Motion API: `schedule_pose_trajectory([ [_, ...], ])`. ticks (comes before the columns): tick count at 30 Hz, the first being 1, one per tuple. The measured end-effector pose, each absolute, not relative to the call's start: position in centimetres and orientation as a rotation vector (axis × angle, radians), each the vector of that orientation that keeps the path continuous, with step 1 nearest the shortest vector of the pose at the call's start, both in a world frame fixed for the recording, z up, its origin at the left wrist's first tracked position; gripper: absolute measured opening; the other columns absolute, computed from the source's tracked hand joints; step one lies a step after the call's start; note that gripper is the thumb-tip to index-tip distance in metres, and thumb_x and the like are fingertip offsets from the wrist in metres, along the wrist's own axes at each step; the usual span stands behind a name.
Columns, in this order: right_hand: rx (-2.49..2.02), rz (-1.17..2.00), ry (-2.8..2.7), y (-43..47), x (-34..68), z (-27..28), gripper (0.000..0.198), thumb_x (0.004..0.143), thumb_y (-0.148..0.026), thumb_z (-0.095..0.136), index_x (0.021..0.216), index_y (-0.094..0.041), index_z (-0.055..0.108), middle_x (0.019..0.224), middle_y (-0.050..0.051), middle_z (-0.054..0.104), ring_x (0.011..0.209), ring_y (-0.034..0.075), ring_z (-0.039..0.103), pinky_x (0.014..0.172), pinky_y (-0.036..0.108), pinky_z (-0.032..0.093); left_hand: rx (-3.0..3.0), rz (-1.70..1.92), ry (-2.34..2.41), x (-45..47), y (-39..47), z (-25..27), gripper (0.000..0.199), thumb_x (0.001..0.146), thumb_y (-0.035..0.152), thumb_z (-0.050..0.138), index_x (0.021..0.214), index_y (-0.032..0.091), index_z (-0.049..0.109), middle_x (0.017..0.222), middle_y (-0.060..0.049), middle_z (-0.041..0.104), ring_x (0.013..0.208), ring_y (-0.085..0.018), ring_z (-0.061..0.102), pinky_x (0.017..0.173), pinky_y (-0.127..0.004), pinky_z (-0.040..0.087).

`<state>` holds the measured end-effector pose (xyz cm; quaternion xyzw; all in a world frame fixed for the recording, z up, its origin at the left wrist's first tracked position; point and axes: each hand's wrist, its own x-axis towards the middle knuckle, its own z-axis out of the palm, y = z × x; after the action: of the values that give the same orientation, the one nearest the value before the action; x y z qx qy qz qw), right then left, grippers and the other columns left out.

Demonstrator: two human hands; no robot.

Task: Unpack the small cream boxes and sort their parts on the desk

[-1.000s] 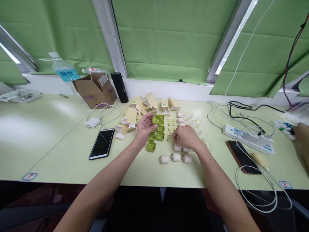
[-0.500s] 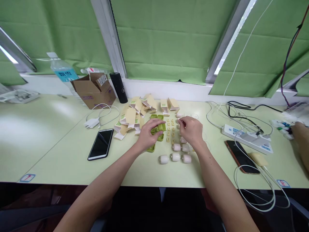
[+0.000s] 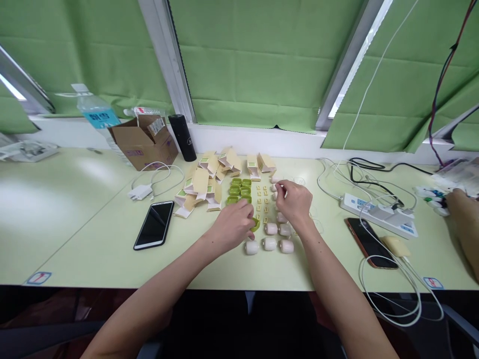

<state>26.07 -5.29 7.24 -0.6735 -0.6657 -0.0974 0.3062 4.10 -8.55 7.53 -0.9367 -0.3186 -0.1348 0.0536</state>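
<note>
My left hand (image 3: 235, 221) is closed on a small green plastic case (image 3: 256, 225), low over the table; its fingers hide much of the case. Beyond it, several more green cases (image 3: 235, 190) stand in rows, partly covered by the hand. My right hand (image 3: 295, 200) has thumb and forefinger pinched together above the white cylinders; whatever is between the fingertips is too small to make out. Small yellow clips (image 3: 266, 201) lie in two columns between the hands. Several white, rounded cylinders (image 3: 269, 243) sit in front of and beneath the right hand.
Folded cream cardboard pieces (image 3: 200, 182) are heaped at the back. To the left are a phone (image 3: 154, 225), a charger (image 3: 140, 192), a cardboard box (image 3: 144, 144) and a black tumbler (image 3: 182, 138). At right lie a power strip (image 3: 377, 214), another phone (image 3: 368, 244), cables and another person's hand (image 3: 462, 214).
My left hand has come down and nearer to me with the green case, turning palm down. The rows of green cases behind it now show more. My right hand has hardly moved.
</note>
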Motion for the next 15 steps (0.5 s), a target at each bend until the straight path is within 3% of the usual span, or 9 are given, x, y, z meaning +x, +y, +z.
schedule_pose_trajectory([
  [4,-1.814,-0.224,-1.716,-5.41,26.19,7.54,0.030,0.099,-0.028,0.046,0.101,-0.019,0.075,0.088,0.008,0.078,0.075,0.022,0.063,0.070,0.031,0.032,-2.861,-0.342,-0.904,3.98,-8.58,6.81,0.029,0.081,0.028,0.086,0.061,0.015,0.068,0.070,-0.006,0.061,0.077,-0.021,0.053,0.062,-0.035,0.031],
  [10,-1.832,-0.188,-1.610,-5.50,26.31,7.96,0.032,0.098,-0.028,0.045,0.103,-0.019,0.075,0.090,0.009,0.077,0.078,0.022,0.063,0.068,0.030,0.030,-2.822,-0.268,-0.866,3.96,-8.81,6.85,0.024,0.087,0.013,0.073,0.064,0.015,0.069,0.069,-0.008,0.064,0.078,-0.024,0.055,0.064,-0.036,0.029],
  [15,-1.828,-0.168,-1.579,-5.52,26.34,8.04,0.033,0.098,-0.028,0.045,0.103,-0.019,0.076,0.089,0.009,0.076,0.079,0.022,0.063,0.067,0.030,0.030,-2.798,-0.140,-0.864,4.32,-9.53,7.15,0.026,0.075,-0.007,0.062,0.063,0.015,0.067,0.070,-0.010,0.065,0.081,-0.025,0.056,0.065,-0.037,0.029],
])
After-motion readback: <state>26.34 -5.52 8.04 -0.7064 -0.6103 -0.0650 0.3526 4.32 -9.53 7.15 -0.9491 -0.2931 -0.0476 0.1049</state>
